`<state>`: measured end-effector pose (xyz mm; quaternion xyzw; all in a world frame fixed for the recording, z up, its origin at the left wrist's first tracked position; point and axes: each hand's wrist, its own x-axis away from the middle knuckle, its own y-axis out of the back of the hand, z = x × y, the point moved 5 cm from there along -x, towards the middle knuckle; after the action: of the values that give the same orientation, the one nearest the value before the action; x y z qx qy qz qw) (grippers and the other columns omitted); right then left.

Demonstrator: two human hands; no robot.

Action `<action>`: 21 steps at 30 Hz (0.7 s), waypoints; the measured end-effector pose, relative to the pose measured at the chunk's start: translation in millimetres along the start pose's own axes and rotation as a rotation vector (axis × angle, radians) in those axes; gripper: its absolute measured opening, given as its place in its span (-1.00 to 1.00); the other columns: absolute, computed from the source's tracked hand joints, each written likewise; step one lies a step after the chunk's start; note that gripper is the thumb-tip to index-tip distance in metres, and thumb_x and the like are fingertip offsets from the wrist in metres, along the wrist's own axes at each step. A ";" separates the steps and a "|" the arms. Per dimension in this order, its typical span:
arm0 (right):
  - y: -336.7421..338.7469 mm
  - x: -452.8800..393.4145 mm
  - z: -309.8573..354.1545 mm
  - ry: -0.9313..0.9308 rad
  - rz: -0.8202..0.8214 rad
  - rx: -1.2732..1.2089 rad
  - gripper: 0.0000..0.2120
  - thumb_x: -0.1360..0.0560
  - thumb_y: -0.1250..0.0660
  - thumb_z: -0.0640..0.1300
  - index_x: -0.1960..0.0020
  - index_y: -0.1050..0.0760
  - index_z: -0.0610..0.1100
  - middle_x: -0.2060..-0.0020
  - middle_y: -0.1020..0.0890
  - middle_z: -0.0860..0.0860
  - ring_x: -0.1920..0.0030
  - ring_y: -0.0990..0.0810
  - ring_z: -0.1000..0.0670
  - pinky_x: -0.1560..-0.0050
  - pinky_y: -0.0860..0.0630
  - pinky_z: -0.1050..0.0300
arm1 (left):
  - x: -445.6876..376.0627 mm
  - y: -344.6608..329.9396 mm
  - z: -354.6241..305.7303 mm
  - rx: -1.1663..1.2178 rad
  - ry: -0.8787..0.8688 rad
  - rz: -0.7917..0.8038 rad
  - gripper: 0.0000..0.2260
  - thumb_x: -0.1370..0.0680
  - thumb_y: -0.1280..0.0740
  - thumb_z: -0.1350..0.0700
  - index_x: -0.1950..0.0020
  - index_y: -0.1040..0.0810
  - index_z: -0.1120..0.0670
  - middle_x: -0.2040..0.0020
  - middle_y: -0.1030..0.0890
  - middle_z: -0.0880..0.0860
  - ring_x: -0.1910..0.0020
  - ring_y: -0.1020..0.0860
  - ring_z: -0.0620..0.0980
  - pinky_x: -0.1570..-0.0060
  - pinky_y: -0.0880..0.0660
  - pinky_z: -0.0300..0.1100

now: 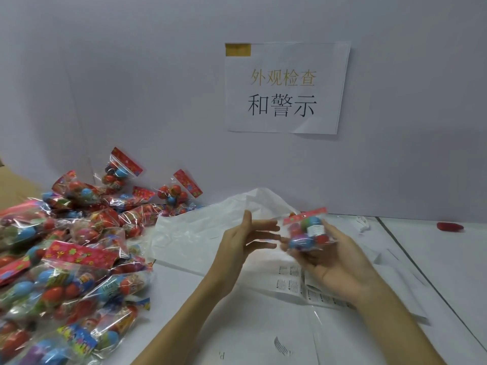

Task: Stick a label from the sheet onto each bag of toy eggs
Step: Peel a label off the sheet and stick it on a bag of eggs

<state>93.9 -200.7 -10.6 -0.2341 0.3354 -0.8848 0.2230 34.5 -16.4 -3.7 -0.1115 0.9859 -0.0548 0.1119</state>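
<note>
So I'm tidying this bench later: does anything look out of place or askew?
The wall sign hangs slightly crooked, its lower right corner curling off. A crumpled white plastic bag lies loose beside the heaped toy egg bags.

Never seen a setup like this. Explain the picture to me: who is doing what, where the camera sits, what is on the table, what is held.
No machine here: a person works with bare hands, and the one camera sits on their head, looking forward and down.

The right hand grips a bag of toy eggs that already bears a small white label. The left hand is open beside it, fingers straight, holding nothing.

On the white table lie a pile of bags at left, a label sheet under the hands, and crumpled white plastic behind them. A paper sign hangs on the wall.
</note>
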 end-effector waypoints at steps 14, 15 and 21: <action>2.3 26.4 48.5 0.099 0.443 -0.650 -0.55 -0.75 -0.14 -0.01 -0.56 -0.40 -0.19 -0.29 -0.68 -0.03 0.03 -0.76 0.07 0.14 -0.65 0.30 | -6.9 31.7 18.1 -0.731 -0.184 -0.299 -0.83 -0.69 -0.30 0.09 0.01 -0.67 -0.02 0.02 -0.62 -0.10 0.07 -0.57 -0.15 0.06 -0.48 -0.36; 0.4 19.5 41.1 0.121 0.380 -0.541 -0.56 -0.73 -0.16 0.02 -0.52 -0.47 -0.15 -0.25 -0.70 0.02 0.11 -0.73 0.16 0.23 -0.60 0.38 | -5.3 32.3 17.3 -0.785 -0.211 -0.314 -0.86 -0.69 -0.31 0.10 -0.03 -0.67 0.01 -0.01 -0.60 -0.10 0.04 -0.55 -0.14 0.06 -0.44 -0.40; -9.3 3.3 10.0 0.067 0.280 -0.266 -0.56 -0.58 -0.27 0.05 -0.31 -0.66 -0.18 -0.02 -0.75 -0.05 0.33 -0.65 0.10 0.42 -0.54 0.31 | -18.7 49.5 5.6 -1.025 -0.172 -0.483 -0.77 -0.66 -0.36 0.06 -0.30 -0.58 0.07 -0.35 -0.47 0.07 -0.33 -0.40 -0.01 -0.26 -0.42 -0.26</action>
<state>94.7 -201.1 3.5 -0.1830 0.4859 -0.8004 0.2997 43.3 35.4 -11.8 -0.3778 0.8204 0.4155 0.1079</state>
